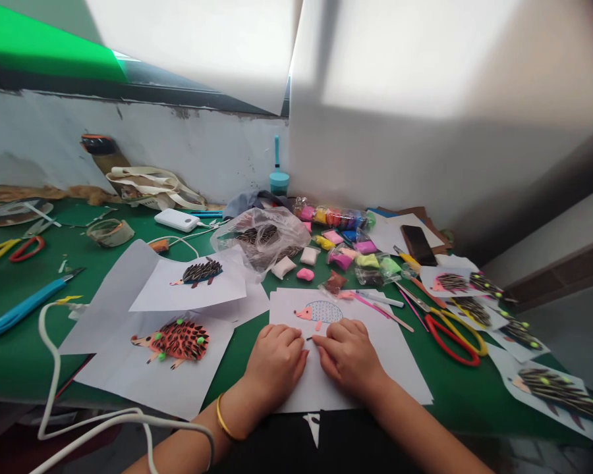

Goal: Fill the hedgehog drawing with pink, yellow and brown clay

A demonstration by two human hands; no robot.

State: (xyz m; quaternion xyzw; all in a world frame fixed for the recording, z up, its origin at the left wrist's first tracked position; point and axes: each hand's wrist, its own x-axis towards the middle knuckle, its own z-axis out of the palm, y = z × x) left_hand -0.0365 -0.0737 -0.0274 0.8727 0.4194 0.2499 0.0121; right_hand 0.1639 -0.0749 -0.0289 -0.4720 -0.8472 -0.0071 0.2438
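A hedgehog picture on white paper (390, 355) lies in front of me, with a pink head and feet and a blue-outlined, dotted body (323, 311). My left hand (277, 361) rests on the sheet's left side, its fingers curled together; whatever they may hold is hidden. Opposite it, my right hand (350, 359) has its index finger stretched out and its thumb apart from it. That index fingertip touches or nearly touches a tiny dark piece (309, 339) just below the hedgehog's feet.
To the left lie a red clay hedgehog (184, 341), another seed-covered hedgehog (202, 271) and a blue knife (27, 306). Clay packets (366, 247) and a plastic bag (261, 240) stand behind. Scissors (454, 336) and several hedgehog sheets (548, 388) are at right. A white cable (49, 368) loops at left.
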